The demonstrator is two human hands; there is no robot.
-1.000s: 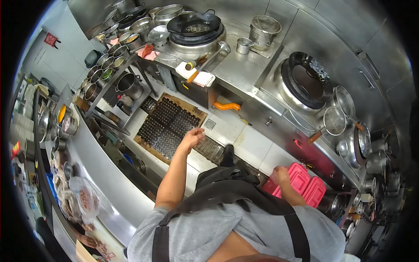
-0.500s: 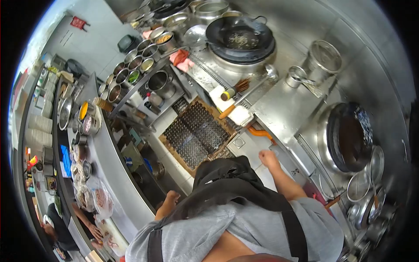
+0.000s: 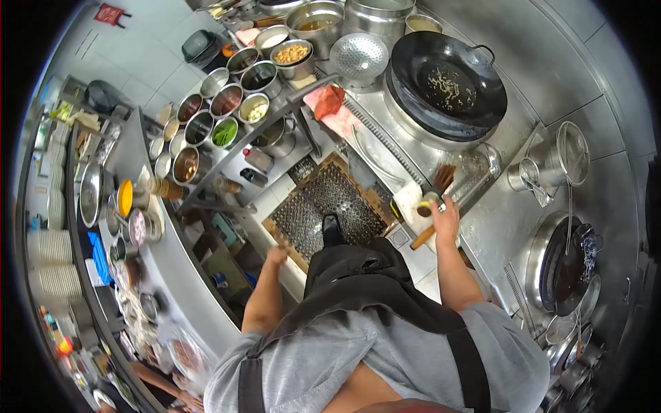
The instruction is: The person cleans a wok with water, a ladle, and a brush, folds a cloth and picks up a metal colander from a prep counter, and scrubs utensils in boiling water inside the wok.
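Observation:
My right hand [image 3: 446,217] is over the stove's front ledge, across the wooden-handled ladle [image 3: 422,237] and close beside a bamboo wok brush [image 3: 444,180]. Its thumb and fingers look apart; whether they touch the ladle or the brush I cannot tell. A white cloth [image 3: 409,198] lies just left of the brush. Beyond them sits a black wok [image 3: 475,76] on a burner, with small pale bits inside. My left hand [image 3: 277,255] hangs over the floor by the left counter, its fingers smeared by motion.
Metal pots of ingredients [image 3: 227,100] crowd a rack at the back left. A perforated strainer [image 3: 359,56] lies beside the wok. A second wok [image 3: 575,265] stands at the right. Underfoot is a studded floor mat [image 3: 330,199]. Another person's hand [image 3: 189,399] shows at the lower left.
My right hand has gone forward to the ladle and brush. My left hand has swung forward, away from my body. The view has shifted closer to the stove, and a shoe now shows on the mat.

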